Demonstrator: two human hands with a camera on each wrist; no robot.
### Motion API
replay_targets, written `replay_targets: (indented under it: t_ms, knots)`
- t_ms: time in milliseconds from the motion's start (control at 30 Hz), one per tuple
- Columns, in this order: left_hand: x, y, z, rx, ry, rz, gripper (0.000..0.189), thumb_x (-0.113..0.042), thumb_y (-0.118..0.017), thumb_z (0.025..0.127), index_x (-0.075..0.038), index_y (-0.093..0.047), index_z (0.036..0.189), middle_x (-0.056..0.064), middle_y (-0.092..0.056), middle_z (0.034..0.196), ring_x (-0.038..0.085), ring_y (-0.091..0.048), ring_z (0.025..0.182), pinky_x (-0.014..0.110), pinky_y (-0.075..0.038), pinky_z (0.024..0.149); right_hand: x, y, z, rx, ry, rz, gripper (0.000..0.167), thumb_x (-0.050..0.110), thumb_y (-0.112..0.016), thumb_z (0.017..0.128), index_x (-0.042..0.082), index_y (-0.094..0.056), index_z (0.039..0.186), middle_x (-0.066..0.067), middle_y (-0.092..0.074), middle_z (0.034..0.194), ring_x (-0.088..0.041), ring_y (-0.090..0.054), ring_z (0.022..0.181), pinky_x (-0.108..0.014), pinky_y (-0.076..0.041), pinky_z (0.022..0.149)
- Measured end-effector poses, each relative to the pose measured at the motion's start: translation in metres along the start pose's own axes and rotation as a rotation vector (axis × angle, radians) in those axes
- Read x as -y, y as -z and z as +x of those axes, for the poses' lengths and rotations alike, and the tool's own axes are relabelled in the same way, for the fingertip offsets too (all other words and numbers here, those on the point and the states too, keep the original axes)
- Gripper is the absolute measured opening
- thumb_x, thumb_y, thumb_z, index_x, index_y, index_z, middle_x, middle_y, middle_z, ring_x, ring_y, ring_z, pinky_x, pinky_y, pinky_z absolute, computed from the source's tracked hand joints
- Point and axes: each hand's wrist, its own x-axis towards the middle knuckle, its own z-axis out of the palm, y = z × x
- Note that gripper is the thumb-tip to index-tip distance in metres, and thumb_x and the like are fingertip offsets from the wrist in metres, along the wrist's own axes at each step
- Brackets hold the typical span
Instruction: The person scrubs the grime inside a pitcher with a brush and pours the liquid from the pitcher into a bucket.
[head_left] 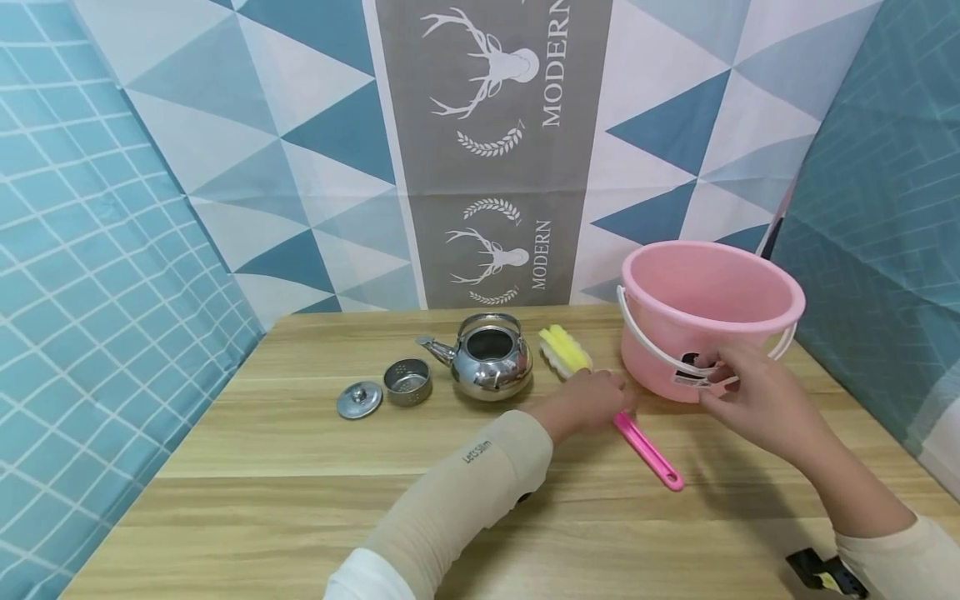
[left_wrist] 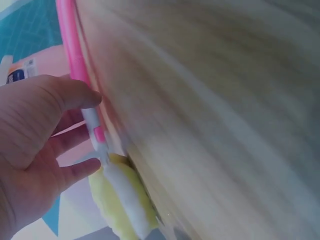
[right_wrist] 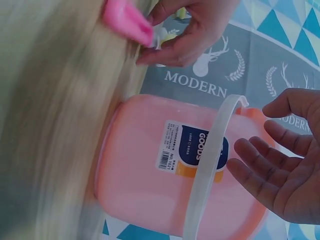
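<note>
A sponge brush with a yellow-and-white head (head_left: 565, 350) and a pink handle (head_left: 648, 450) lies slantwise low over the table. My left hand (head_left: 585, 398) holds it near the neck; in the left wrist view the thumb and fingers (left_wrist: 80, 167) are on either side of the pink-and-white shaft (left_wrist: 75, 60). Beside it stands a pink bucket (head_left: 712, 283), upright, its white bail handle (right_wrist: 207, 170) hanging across the front. My right hand (head_left: 757, 400) is in front of the bucket, fingers loosely bent, holding nothing; the right wrist view shows them apart from the bail.
Left of the brush, a shiny metal teapot (head_left: 491, 367) stands lidless. Next to it are a perforated metal strainer cup (head_left: 407, 383) and a small knobbed lid (head_left: 359, 400). Patterned cloth hangs behind the wooden table (head_left: 300, 517) and along both sides.
</note>
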Motion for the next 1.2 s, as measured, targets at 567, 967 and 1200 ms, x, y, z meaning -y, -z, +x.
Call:
replay_targets:
  t_ms: [567, 967, 1200]
  knots:
    - [0.004, 0.005, -0.027, -0.122, -0.168, 0.345, 0.022, -0.027, -0.050, 0.102, -0.029, -0.060, 0.120, -0.008, -0.058, 0.116, 0.014, -0.055, 0.098, 0.024, -0.049, 0.078, 0.002, 0.000, -0.005, 0.032, -0.017, -0.014, 0.036, -0.004, -0.077, 0.069, 0.004, -0.060, 0.101, -0.011, -0.063, 0.097, -0.029, -0.068, 0.078, -0.039, -0.057, 0.062]
    - [0.022, 0.007, -0.058, -0.305, -0.292, 0.481, 0.018, -0.018, -0.047, 0.101, -0.024, -0.059, 0.113, -0.003, -0.057, 0.104, 0.015, -0.054, 0.092, 0.023, -0.049, 0.073, 0.014, -0.015, -0.002, 0.060, 0.015, 0.037, 0.033, -0.005, -0.078, 0.070, 0.003, -0.062, 0.098, -0.009, -0.063, 0.093, -0.024, -0.066, 0.078, -0.043, -0.057, 0.063]
    - [0.036, 0.008, -0.074, -0.512, -0.332, 0.471, 0.013, -0.010, -0.050, 0.099, -0.019, -0.058, 0.105, 0.000, -0.054, 0.100, 0.017, -0.053, 0.095, 0.024, -0.049, 0.076, 0.023, -0.025, 0.002, 0.084, 0.009, 0.067, 0.028, -0.005, -0.074, 0.073, 0.003, -0.062, 0.097, -0.008, -0.063, 0.093, -0.023, -0.066, 0.078, -0.042, -0.057, 0.064]
